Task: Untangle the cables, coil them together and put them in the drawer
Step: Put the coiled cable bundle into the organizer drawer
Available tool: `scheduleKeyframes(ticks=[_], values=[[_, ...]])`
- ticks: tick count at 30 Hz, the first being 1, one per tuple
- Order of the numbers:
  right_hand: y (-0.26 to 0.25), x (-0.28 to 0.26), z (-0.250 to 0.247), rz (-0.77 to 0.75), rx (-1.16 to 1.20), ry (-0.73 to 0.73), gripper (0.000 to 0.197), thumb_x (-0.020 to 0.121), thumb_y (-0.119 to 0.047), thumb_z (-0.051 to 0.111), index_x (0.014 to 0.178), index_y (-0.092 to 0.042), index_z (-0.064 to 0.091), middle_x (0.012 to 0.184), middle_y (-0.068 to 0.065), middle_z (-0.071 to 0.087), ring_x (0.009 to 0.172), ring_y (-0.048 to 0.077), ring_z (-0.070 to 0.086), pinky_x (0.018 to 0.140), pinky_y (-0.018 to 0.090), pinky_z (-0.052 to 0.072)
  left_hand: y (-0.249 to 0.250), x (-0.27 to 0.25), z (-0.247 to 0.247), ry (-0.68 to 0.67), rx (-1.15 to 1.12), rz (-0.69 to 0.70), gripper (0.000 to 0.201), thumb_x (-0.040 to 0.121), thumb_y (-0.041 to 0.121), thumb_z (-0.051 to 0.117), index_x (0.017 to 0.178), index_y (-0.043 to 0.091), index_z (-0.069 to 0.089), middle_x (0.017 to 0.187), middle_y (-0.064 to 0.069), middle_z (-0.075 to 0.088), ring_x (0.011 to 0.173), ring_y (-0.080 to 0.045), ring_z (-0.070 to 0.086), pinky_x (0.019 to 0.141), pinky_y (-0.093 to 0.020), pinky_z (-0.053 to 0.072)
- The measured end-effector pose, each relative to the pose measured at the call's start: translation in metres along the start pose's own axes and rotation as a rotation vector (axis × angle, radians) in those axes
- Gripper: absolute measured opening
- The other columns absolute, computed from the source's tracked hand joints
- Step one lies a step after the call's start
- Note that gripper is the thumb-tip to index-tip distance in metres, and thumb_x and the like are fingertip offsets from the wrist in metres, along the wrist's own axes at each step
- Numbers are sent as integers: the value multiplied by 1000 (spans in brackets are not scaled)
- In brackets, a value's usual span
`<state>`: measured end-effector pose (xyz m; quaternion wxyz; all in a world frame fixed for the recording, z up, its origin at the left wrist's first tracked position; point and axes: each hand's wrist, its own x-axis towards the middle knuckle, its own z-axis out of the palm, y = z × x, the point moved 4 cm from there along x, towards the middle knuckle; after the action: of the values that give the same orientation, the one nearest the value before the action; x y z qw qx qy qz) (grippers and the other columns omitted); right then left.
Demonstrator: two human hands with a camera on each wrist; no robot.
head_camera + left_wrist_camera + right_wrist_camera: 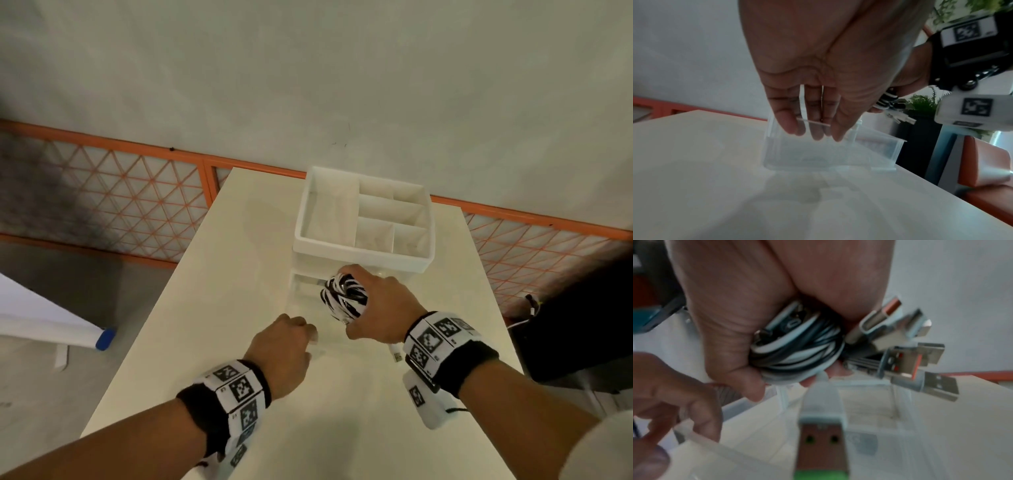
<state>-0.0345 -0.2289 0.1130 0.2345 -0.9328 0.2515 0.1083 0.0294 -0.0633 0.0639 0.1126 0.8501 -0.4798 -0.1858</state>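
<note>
Over the counter [212,308], from the head view, the right hand [376,308] grips the coil [344,297], a tight bundle of black and white cables, fingers wrapped round it, just above the open drawer [308,308]. That drawer is clear plastic, pulled out from under the white organiser [363,253]. The left hand [284,346] has its fingers curled at the drawer's front edge, apparently holding it out.

From the left wrist, the left hand's fingers [787,121] hook over the drawer's [818,154] clear front wall and grip it. Its thin, light plastic will probably slide or tip easily, so a steady hold on the front makes sense.

From the right wrist, the coil [797,350] sits squeezed in the right hand [740,305], and several USB plugs [906,363] stick out loose to one side, with one more plug [822,434] hanging straight down over the drawer [869,410]. By my reckoning the bundle is light, soft and springy: once let go, the loops may spread and the stiff plugs may catch on the drawer wall. Best hold is across the middle of the loops, as now, with the plugs tucked inward before release.
</note>
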Motion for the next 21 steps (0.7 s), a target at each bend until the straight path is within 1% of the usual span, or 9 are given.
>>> scheduleKeyframes(ticks=[3,5,6,8,9,12,14,18,21], values=[[-4,8,8,-9,-107,-86,91,57,-37,82,132,-52,33,110,-2,67,95,28,66,83,42,60,-8,-6,-3,79,-139,-13,29,93,25,55,121,23,60,119,6,62,116,-18,55,91,-34,48],[-8,14,14,-24,-178,-123,93,60,-33,82,136,-50,32,111,0,66,95,28,65,83,42,60,-13,-6,-16,282,-285,-6,19,89,21,59,109,20,61,104,6,63,99,-18,61,83,-33,50],[-11,17,18,-32,-212,-139,94,61,-32,83,139,-49,32,112,0,65,96,28,65,83,42,59,-15,-5,-21,380,-339,13,22,89,18,61,111,20,60,104,7,61,94,-16,60,80,-31,50],[-15,24,24,-48,-264,-162,94,64,-30,83,141,-46,33,107,-1,62,95,27,63,82,40,59,-16,1,-27,457,-393,95,36,91,13,63,126,20,61,117,7,61,101,-12,58,86,-27,49],[-17,27,26,-61,-275,-169,91,64,-30,83,140,-44,34,104,-3,61,94,27,63,80,39,59,-14,5,-27,447,-386,148,37,91,12,64,128,20,64,121,4,63,104,-15,59,89,-28,49],[-21,34,35,-107,-236,-175,83,65,-31,83,134,-41,38,106,-5,65,95,25,65,81,39,58,-8,18,-21,398,-301,221,23,89,13,64,107,16,78,111,-3,74,98,-30,62,87,-39,52],[-17,36,41,-117,-102,-181,83,66,-30,84,136,-38,39,116,-5,66,101,23,65,88,39,56,-7,27,-17,355,-274,188,21,89,14,63,103,17,79,109,-5,74,98,-31,61,88,-40,50],[-7,31,42,-107,77,-187,93,73,-37,84,151,-33,32,142,-4,55,128,19,54,107,35,46,-7,44,4,172,-158,78,27,93,13,54,107,15,77,112,-8,67,105,-29,56,91,-38,47],[-9,20,28,-159,46,-111,74,80,-38,77,145,-27,45,135,-1,60,125,20,55,107,38,45,-9,52,19,119,-166,34,27,92,11,52,105,12,76,109,-8,66,106,-28,54,91,-37,47]])
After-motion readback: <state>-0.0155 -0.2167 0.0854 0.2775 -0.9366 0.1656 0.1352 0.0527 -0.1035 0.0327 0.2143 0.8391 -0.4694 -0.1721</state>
